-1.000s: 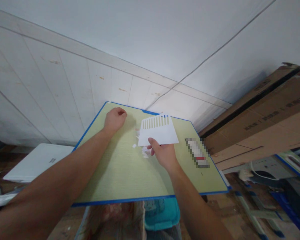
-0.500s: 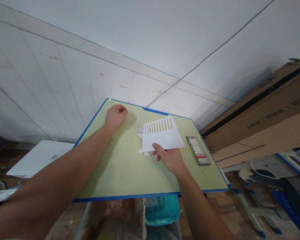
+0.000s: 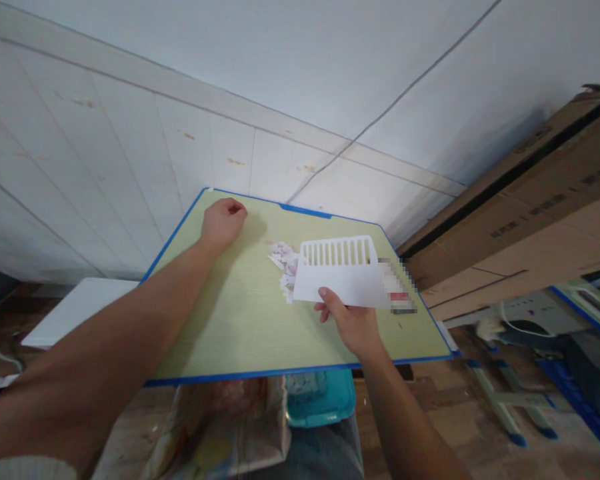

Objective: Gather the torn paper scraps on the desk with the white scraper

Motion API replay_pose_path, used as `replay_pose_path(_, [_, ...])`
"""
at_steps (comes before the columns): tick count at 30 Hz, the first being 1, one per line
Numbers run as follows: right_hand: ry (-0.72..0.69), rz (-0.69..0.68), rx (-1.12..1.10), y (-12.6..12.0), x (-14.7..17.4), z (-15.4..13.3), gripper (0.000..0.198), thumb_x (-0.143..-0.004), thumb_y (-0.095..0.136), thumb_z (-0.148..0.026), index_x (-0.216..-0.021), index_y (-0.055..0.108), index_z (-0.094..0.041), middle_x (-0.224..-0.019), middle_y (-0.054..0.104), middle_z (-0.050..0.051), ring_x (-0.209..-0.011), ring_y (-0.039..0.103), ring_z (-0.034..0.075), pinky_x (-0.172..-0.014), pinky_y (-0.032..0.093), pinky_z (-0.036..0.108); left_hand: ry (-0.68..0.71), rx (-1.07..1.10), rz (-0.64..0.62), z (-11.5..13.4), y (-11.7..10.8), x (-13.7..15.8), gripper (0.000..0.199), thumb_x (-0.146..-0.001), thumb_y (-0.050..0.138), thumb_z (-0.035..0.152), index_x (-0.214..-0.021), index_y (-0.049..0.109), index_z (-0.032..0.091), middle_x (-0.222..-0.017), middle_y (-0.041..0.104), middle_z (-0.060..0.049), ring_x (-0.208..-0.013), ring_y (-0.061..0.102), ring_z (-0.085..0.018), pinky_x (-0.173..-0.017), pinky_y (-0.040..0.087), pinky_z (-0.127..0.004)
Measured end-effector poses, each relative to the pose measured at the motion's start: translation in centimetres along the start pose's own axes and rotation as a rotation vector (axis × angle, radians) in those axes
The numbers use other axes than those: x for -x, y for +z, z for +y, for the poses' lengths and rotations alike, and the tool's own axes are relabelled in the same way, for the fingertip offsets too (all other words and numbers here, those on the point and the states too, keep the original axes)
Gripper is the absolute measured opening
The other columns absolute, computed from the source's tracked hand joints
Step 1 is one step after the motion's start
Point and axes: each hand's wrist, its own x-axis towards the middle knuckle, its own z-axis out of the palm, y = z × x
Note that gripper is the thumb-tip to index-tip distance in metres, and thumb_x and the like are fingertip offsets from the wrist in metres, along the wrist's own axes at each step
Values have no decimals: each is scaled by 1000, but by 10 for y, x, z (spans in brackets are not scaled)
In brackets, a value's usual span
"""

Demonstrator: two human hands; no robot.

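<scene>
My right hand [image 3: 353,323] grips the near edge of a flat white panel [image 3: 337,283] with a row of slots along its far side, thumb on top and fingers underneath. The panel is held over the right half of the yellow-green tabletop [image 3: 240,327]. A heap of torn paper scraps [image 3: 283,261] lies at its left edge, partly covered by it. Over the far left of the tabletop, my left hand [image 3: 224,223] is closed with its fingers curled together; whatever they hold, if anything, does not show.
A pixelated flat item [image 3: 400,290] lies right of the panel. Large cardboard boxes [image 3: 520,220] lean along the right side. Below the near edge are a teal plastic bin [image 3: 325,400] and a bag [image 3: 250,427]. A white box [image 3: 83,310] stands at left, a wall behind.
The white panel has moved right in my right hand, uncovering more of the paper scraps and overlapping the pixelated item. My left hand stays closed in about the same place. The view has shifted slightly.
</scene>
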Motion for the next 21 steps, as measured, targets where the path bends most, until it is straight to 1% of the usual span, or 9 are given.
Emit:
replay_pose_path(4, [49, -58, -38, 2, 0, -2, 45, -90, 86, -70, -85, 77, -26, -74, 86, 9, -64, 80, 28, -69, 70, 42, -18, -34, 14, 2, 0, 0, 19, -89, 64, 31, -98, 80, 25, -111, 87, -10, -113, 79, -33, -109, 61, -43])
replay_pose_path(7, [37, -125, 12, 2, -1, -5, 44, -92, 82, -69, -81, 76, -27, -76, 86, 8, -65, 80, 27, -74, 70, 41, -11, -55, 12, 3, 0, -1, 19, -87, 66, 34, -98, 80, 28, -106, 87, -9, -113, 78, -34, -109, 62, -45])
replay_pose_path(9, [21, -169, 41, -1, 1, -5, 42, -93, 81, -67, -79, 75, -28, -77, 87, 8, -64, 78, 25, -73, 69, 40, 1, -57, 7, 2, 0, 0, 20, -85, 68, 35, -99, 80, 29, -104, 87, -9, -115, 78, -35, -110, 62, -46])
replay_pose_path(13, [4, -213, 60, -10, 9, -2, 40, -97, 79, -63, -76, 75, -28, -77, 86, 7, -62, 75, 24, -70, 67, 38, 2, -50, 7, 2, 0, 1, 17, -84, 69, 35, -95, 79, 29, -110, 87, -11, -117, 78, -35, -112, 60, -47])
replay_pose_path(16, [3, -234, 80, -19, 15, 2, 48, -98, 78, -64, -66, 70, -29, -73, 84, 8, -67, 76, 24, -72, 67, 38, -49, -21, 10, 5, -2, 1, 16, -84, 70, 35, -94, 79, 27, -114, 87, -12, -119, 77, -34, -113, 58, -45])
replay_pose_path(18, [14, -231, 89, -26, 19, 4, 51, -98, 79, -65, -62, 69, -30, -70, 82, 8, -68, 77, 25, -74, 67, 38, -97, 45, 19, 8, -5, -1, 20, -84, 71, 34, -99, 80, 24, -114, 86, -12, -119, 75, -33, -113, 58, -44])
replay_pose_path(21, [61, -185, 77, -37, 25, 7, 49, -94, 82, -67, -64, 73, -28, -68, 81, 8, -64, 75, 25, -71, 67, 39, -137, 139, 10, 10, -16, -3, 32, -90, 67, 33, -113, 81, 16, -115, 84, -11, -113, 72, -27, -110, 59, -42])
